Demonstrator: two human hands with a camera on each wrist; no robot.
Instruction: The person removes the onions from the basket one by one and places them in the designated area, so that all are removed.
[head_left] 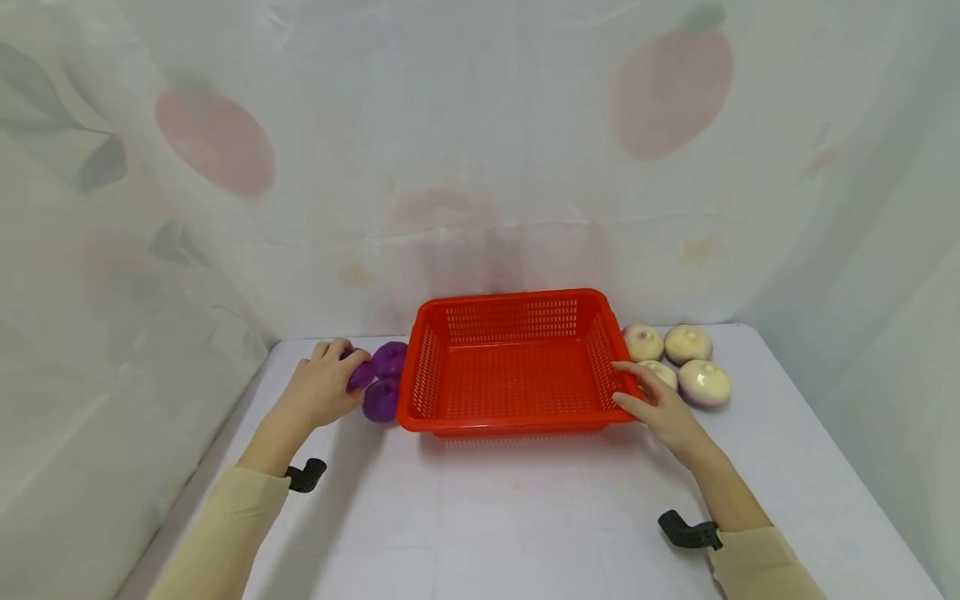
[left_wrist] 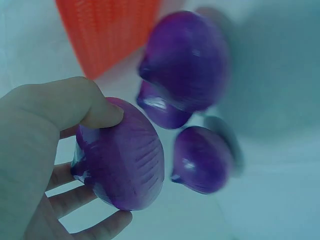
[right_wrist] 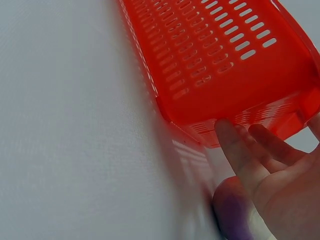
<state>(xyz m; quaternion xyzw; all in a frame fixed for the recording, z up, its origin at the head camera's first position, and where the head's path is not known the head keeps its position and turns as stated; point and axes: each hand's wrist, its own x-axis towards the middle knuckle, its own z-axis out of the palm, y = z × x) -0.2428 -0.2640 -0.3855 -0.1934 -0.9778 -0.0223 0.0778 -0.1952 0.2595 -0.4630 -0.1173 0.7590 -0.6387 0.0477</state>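
My left hand [head_left: 318, 390] holds a purple onion [left_wrist: 135, 160] at the left of the table, with the thumb over one side and the fingers under the other. Three more purple onions lie close by in the left wrist view, one of them a glossy onion [left_wrist: 202, 160]. My right hand [head_left: 671, 423] grips the right rim of a red plastic basket [head_left: 517, 424]. There, the right wrist view has fingers [right_wrist: 235, 150] against the outside of its slotted end wall. Nothing lies inside the basket.
Several cream-coloured, turnip-like vegetables [head_left: 704, 382] with purplish undersides sit right of the basket. All of this stands on a white-covered table [head_left: 517, 525]. Behind it hangs a pale fruit-print curtain [head_left: 480, 125], which also runs along both sides.
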